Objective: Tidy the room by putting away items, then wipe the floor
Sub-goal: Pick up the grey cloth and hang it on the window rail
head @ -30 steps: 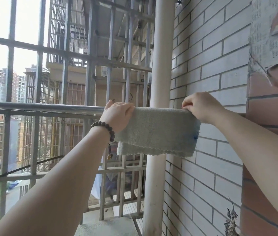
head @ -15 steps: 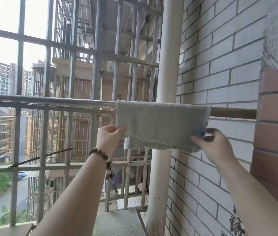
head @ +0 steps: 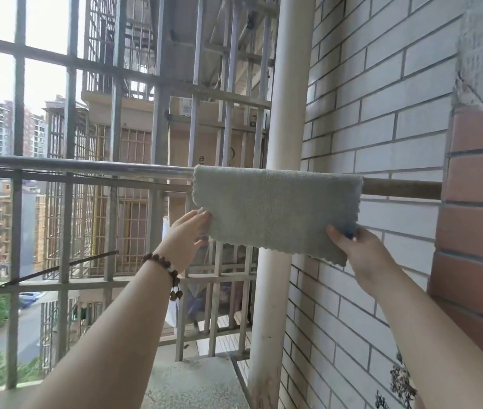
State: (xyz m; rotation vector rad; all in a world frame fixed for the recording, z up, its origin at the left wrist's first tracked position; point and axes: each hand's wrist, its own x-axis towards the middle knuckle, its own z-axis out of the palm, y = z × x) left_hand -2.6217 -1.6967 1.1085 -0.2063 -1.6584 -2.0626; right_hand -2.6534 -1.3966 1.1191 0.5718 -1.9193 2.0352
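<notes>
A grey-green cleaning cloth (head: 275, 208) hangs folded over a horizontal metal rail (head: 80, 166) on a balcony. My left hand (head: 187, 234), with a bead bracelet on the wrist, pinches the cloth's lower left corner. The lower right corner, by a blue patch, is pinched by my right hand (head: 358, 249). Both hands are below the rail, and the cloth's bottom edge slants down to the right.
A white vertical pipe (head: 281, 113) stands right behind the cloth. A grey brick wall (head: 382, 113) and a red brick pillar (head: 476, 202) close off the right. Metal security bars (head: 69, 202) fill the left, with buildings and a street far below. A concrete ledge (head: 193, 382) lies below.
My hands dropped from the top of the rail, where they laid the cloth, to its lower corners. The cloth now hangs over the rail, its lower edge pulled down.
</notes>
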